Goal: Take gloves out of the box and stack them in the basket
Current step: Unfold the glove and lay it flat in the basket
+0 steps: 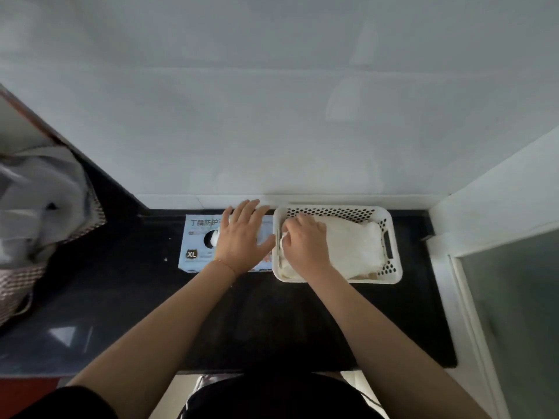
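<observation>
A light blue glove box marked XL lies flat on the black counter, and a bit of white glove sticks out of its round opening. My left hand rests flat on the box's right half with fingers spread. Right beside the box stands a white perforated basket holding a pile of white gloves. Over the basket's left end, my right hand has its fingers curled round a white glove at the pile's edge.
The black counter runs along a pale wall. At the far left sits a woven basket with grey cloth in it. A white wall and a frosted glass panel close off the right side.
</observation>
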Motion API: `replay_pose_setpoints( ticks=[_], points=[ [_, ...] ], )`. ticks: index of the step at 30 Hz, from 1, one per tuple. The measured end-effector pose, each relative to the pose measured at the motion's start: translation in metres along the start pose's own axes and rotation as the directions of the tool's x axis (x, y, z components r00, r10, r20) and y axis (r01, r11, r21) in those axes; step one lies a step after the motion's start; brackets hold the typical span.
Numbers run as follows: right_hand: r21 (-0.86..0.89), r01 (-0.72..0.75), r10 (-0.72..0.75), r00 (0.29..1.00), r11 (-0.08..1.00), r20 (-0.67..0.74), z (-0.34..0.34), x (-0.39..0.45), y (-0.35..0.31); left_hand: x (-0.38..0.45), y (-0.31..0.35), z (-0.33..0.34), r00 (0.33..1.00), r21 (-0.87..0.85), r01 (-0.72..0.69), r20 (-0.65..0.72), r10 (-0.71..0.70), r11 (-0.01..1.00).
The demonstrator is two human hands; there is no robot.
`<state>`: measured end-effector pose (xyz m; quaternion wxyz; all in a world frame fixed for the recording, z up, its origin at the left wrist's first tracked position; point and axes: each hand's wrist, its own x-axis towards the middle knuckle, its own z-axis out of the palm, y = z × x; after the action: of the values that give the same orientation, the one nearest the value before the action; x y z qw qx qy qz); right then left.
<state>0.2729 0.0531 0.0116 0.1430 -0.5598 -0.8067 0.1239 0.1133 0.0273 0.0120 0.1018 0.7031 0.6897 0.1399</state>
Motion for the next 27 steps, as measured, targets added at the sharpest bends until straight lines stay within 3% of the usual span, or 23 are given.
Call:
replay_pose_setpoints(
  ticks=[7,10,17,22,27],
  points=[
    [0.122,-0.030,0.023,0.998,0.992,0.054,0.031,0.013,-0.078,-0.032,-0.080,-0.030,0.990,0.018,0.121,0.065,-0.122,0.992],
    [0.066,-0.132,0.117,0.973,0.989,0.197,0.036,0.019,-0.087,-0.038,-0.091,-0.031,0.981,0.000,0.132,0.143,-0.131,0.991],
    [-0.020,-0.190,0.191,0.968,0.982,0.162,0.035,0.020,-0.102,-0.042,-0.109,-0.031,0.961,-0.010,0.112,0.256,-0.106,0.994],
    [0.089,-0.179,0.183,0.982,0.980,-0.047,0.012,0.024,-0.114,-0.044,-0.117,-0.029,0.919,-0.047,0.152,0.374,-0.124,0.987],
    [0.344,-0.085,0.224,0.895,0.935,-0.387,-0.025,0.030,-0.120,-0.043,-0.123,-0.033,0.905,-0.141,0.206,0.403,-0.134,0.968]
  ],
)
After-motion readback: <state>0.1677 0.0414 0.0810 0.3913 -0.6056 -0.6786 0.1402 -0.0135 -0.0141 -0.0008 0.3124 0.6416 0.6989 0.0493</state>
